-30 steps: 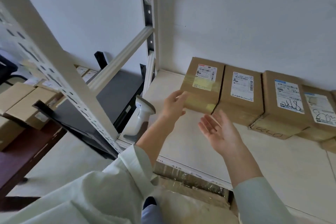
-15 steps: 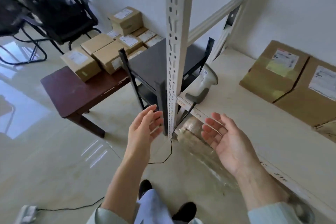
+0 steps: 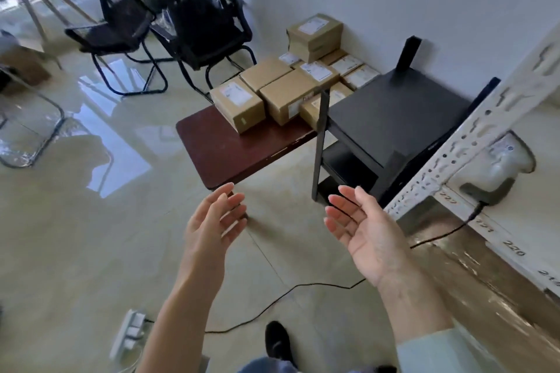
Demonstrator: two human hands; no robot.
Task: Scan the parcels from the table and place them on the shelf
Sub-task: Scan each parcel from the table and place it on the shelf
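- The left hand (image 3: 212, 224) and right hand (image 3: 368, 236) hung over the glossy pale tiled floor (image 3: 75, 236), palms facing, fingers spread and relaxed, holding nothing.
- The brown cardboard parcels (image 3: 285, 85), boxy with white paper labels, sat clustered on the far end of the dark red-brown wooden table (image 3: 230, 151).
- A white plastic handheld scanner (image 3: 500, 172) lay on the cream metal shelf (image 3: 527, 215), behind its perforated upright, its black cable trailing down.
- A matte black metal rack (image 3: 394, 118) stood between table and shelf.

Parcels (image 3: 281, 91) lie on the table (image 3: 230, 151), left of the shelf (image 3: 472, 136).
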